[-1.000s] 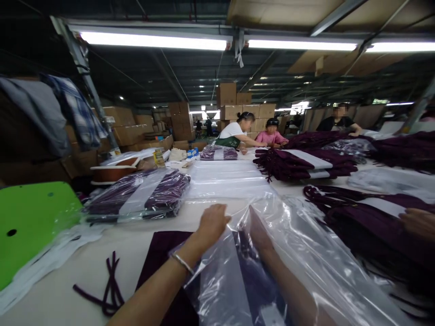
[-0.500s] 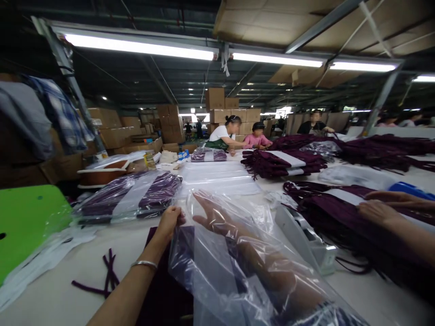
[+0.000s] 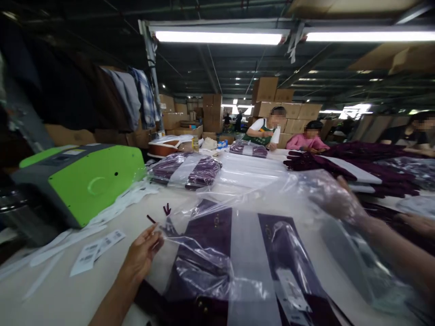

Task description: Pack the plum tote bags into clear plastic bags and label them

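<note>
My left hand [image 3: 144,249] pinches the edge of a clear plastic bag [image 3: 210,267] between thumb and fingers. My right hand [image 3: 340,203] is out to the right inside the clear film, blurred, its fingers appearing stretched out and pushing the plastic outward. Beneath and within the film, a folded dark purple item [image 3: 207,222] with small gold emblems has a wide white band [image 3: 251,262] down its middle. A white label [image 3: 292,290] shows near its lower right. Which layers of the item lie inside the bag is hard to tell.
Left stands a green and grey machine [image 3: 98,181] beside printed barcode labels [image 3: 97,252]. Bagged purple bundles [image 3: 186,170] lie ahead. A purple stack [image 3: 326,165] and a grey box-like holder [image 3: 353,253] are to the right. Another person's hand [image 3: 418,226] is at the right edge.
The view has turned left, bringing in the whole green machine. My right hand has swung out rightward, spreading the bag. My left hand still grips the bag's edge.
</note>
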A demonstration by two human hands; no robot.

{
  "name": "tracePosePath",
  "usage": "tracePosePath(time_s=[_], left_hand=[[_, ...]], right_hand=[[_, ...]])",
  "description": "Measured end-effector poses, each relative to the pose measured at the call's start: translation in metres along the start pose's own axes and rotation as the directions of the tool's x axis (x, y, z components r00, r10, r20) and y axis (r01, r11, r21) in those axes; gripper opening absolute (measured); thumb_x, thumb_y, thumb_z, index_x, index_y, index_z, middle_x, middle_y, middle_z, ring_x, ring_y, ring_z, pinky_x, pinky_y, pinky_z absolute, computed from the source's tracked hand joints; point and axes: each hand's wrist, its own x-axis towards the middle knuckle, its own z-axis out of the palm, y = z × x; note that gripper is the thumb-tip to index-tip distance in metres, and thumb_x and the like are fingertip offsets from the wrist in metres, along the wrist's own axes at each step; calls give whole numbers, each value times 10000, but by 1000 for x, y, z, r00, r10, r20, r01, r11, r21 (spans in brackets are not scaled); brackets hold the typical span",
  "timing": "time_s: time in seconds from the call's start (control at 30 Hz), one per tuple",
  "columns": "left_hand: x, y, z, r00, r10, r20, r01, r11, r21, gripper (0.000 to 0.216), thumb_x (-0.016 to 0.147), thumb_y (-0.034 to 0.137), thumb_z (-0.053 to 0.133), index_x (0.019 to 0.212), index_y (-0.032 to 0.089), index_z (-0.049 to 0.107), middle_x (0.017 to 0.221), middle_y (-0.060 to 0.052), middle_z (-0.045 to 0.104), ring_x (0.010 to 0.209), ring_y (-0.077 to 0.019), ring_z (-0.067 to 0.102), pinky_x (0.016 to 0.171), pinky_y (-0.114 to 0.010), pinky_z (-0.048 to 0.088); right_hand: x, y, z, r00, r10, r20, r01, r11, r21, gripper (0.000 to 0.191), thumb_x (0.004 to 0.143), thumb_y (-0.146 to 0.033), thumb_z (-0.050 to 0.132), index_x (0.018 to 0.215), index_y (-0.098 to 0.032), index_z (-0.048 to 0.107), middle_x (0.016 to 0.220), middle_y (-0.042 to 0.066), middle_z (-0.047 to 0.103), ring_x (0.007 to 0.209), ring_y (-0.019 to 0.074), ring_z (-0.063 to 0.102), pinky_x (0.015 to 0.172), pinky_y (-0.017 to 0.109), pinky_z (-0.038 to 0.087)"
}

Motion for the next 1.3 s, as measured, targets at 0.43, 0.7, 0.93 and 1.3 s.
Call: tracePosePath(time_s=[0.43,0.7,0.93,1.3], left_hand=[[-91,-29,52,836,-222,501,0,914,405,475,693,554,787,675,184,489,532,26,583,450,-94,503,484,-211,388],[-145,-55,155,793,23,609,-349,837,422,380,765,387,714,640,208,403,557,81,433,500,-76,399,476,-195,314],[-154,-70,152,743,-2,670,-313,883,350,309,781,389,732,742,193,496,647,52,527,581,-99,497,528,-201,399],[-168,-80,134,583,-400,707,242,916,319,460,750,510,752,965,115,652,917,-97,675,816,-212,683,625,-284,568]], right_hand=[[-54,-25,-27,993,-112,-23,113,990,80,283,896,-328,574,1074,-189,746,1121,111,735,990,234,664,886,329,446],[-166,-128,-5,632,-384,673,36,882,470,105,796,-299,704,793,-199,738,743,-4,700,687,140,593,602,236,389],[-182,-93,9,574,-283,768,-339,772,538,120,807,-254,647,848,-160,709,740,-6,661,684,128,577,610,222,404],[-203,-81,3,662,-447,601,341,894,289,275,992,-217,401,864,-180,642,775,34,689,698,161,624,651,270,391]])
